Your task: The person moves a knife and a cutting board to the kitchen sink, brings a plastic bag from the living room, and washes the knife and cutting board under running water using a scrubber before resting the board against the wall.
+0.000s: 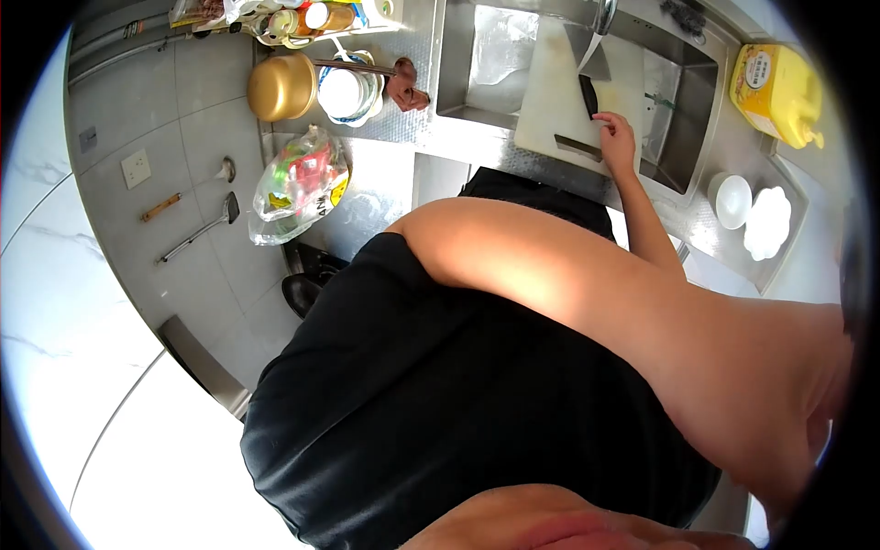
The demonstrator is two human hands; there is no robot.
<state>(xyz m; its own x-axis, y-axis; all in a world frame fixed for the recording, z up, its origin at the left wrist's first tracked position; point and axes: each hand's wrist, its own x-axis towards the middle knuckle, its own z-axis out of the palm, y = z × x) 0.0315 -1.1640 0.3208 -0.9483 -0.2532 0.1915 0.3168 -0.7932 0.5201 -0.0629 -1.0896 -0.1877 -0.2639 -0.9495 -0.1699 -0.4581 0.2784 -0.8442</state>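
My right hand (617,142) is at the lower end of the black handle of a kitchen knife (588,95), its fingers bent and closed on the handle's tip. The knife's broad blade points away from me, partly covered by the faucet (603,16). Beneath the knife is a pale cutting board (545,115) with a slot near its near edge, laid across the sink (701,82). A bare, bent arm, apparently my left, crosses the front of the view toward the right edge. My left hand itself does not show.
Left of the sink stand a gold pot (282,87), a white-and-blue container (346,94) and a plastic bag (301,183). On the right are a yellow jug (777,92), a white bowl (732,202) and a scalloped white dish (767,224). Utensils hang on the tiled wall.
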